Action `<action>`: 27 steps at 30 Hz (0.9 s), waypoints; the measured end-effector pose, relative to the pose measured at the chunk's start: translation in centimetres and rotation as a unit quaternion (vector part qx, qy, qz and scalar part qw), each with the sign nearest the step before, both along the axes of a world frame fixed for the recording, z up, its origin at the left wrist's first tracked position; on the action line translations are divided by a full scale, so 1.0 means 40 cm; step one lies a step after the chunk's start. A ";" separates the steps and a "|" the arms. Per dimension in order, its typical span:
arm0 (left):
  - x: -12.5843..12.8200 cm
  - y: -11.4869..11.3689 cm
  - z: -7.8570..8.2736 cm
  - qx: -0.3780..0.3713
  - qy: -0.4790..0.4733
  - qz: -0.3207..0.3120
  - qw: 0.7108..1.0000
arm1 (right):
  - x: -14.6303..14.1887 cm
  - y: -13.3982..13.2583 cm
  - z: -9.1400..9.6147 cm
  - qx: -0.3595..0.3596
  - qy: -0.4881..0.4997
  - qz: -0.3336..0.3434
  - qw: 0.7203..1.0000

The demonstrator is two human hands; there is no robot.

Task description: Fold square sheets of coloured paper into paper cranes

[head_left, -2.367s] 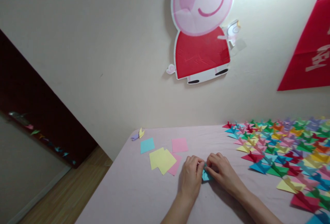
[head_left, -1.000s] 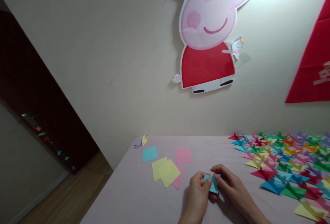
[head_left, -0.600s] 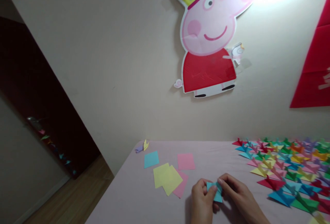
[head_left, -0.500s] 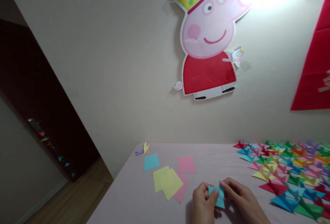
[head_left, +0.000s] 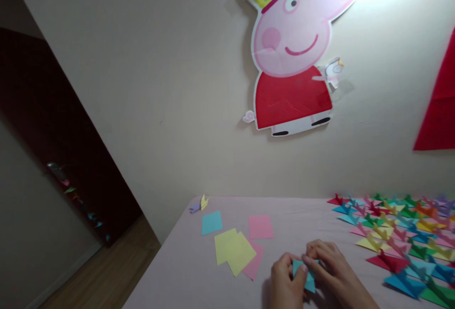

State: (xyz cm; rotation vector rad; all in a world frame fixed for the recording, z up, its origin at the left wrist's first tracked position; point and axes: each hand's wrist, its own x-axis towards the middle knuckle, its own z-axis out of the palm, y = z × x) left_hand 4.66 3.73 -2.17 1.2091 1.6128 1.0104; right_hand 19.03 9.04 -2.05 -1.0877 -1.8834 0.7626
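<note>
Between my two hands is a small folded piece of light-blue origami paper [head_left: 309, 280], held just above the table. My left hand [head_left: 287, 278] pinches its left side, thumb on top. My right hand [head_left: 329, 268] grips its upper right part, with fingers bent over it and covering some of the folds. To the left of my hands lie two overlapping yellow paper squares [head_left: 236, 254] with a pink square [head_left: 254, 266] partly beneath them. Another pink square [head_left: 261, 227] and a light-blue square [head_left: 212, 222] lie farther back.
Rows of folded paper cranes [head_left: 394, 242] in many colours cover the table's right side. Two folded paper pieces [head_left: 202, 203], yellow and purple, rest at the far left corner. A pig cutout [head_left: 293, 95] hangs on the wall; a dark door [head_left: 53, 124] stands at left.
My right hand has moved further over the light-blue paper, its fingers now bent across the top right. The whole view has shifted slightly, so things sit a little more to the right.
</note>
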 end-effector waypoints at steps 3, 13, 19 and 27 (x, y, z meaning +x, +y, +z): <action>0.002 -0.027 0.028 0.084 0.229 -0.001 0.970 | 0.007 0.011 -0.025 0.044 -0.048 -0.050 0.997; 0.053 -0.060 -0.044 0.080 0.460 -0.172 0.867 | -0.001 -0.018 -0.058 0.146 -0.204 -0.142 0.957; 0.024 -0.083 -0.041 0.063 0.458 -0.173 0.870 | 0.013 -0.014 -0.072 0.157 -0.216 -0.150 0.952; 0.005 -0.110 -0.006 0.042 0.499 -0.146 0.853 | 0.026 -0.004 -0.050 0.109 -0.170 -0.098 0.974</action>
